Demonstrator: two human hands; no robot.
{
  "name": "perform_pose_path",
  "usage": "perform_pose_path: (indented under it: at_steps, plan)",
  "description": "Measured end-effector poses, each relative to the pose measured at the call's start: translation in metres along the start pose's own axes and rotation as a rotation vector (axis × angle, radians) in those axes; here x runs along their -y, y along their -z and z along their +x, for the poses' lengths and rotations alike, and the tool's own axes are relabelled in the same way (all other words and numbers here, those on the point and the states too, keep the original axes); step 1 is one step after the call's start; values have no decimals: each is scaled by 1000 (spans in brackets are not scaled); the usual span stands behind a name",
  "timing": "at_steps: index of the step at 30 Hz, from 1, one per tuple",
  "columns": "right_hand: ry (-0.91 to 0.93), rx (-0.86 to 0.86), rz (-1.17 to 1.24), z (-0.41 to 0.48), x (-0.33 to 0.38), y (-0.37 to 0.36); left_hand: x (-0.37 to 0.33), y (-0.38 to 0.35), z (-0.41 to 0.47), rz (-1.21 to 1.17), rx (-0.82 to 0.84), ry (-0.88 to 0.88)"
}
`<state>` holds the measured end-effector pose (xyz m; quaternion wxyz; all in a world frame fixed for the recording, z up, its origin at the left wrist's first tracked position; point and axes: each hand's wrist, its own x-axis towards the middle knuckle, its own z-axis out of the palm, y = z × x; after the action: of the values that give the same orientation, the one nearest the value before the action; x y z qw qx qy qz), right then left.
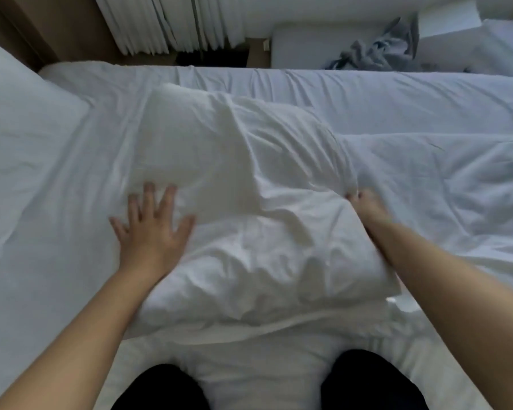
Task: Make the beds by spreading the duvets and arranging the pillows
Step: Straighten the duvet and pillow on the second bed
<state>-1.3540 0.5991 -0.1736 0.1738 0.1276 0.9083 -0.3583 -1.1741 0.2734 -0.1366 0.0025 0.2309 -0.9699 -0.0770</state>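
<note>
Dim, cool bluish light, soft and even, brightest on the pillow (228,179); shadows faint. Overall soft focus, left hand (150,229) and right hand (367,208) motion-blurred, wide-angle bowing at edges

Your one wide-angle view sits on your head, looking steeply down and forward across the bed (57,202). Your knees (160,389) mark the near edge, the pillow (219,173) lies close below, and curtains (148,22) line the far edge.
</note>
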Motion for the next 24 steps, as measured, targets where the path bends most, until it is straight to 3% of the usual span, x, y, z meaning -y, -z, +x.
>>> perform_pose_path:
  at_steps: [2,4,8,11,12,14,16,19,21,24]
  plan:
    - [-63,176,-138,5,-25,-14,2,-21,-6,63,53,-28]
    - [-38,210,-154,7,-19,-22,10,-26,-4,40,77,12]
    - [-128,416,277,-12,5,-37,44,-23,9,-177,48,182]
    - [-122,690,342,-43,15,-50,59,-18,18,-385,53,375]
    - [-82,671,329,-48,22,-50,62,-16,20,-435,69,449]
    - [80,428,360,-52,42,-33,62,-12,23,-468,79,515]
    - [248,236,462,-57,63,4,51,-4,26,-457,27,453]
    - [378,118,542,-61,61,74,15,6,32,-428,-44,277]
    - [350,67,490,-57,21,100,-12,0,30,-323,-9,199]
    - [36,71,117,-42,-51,96,-47,-29,14,-51,100,126]
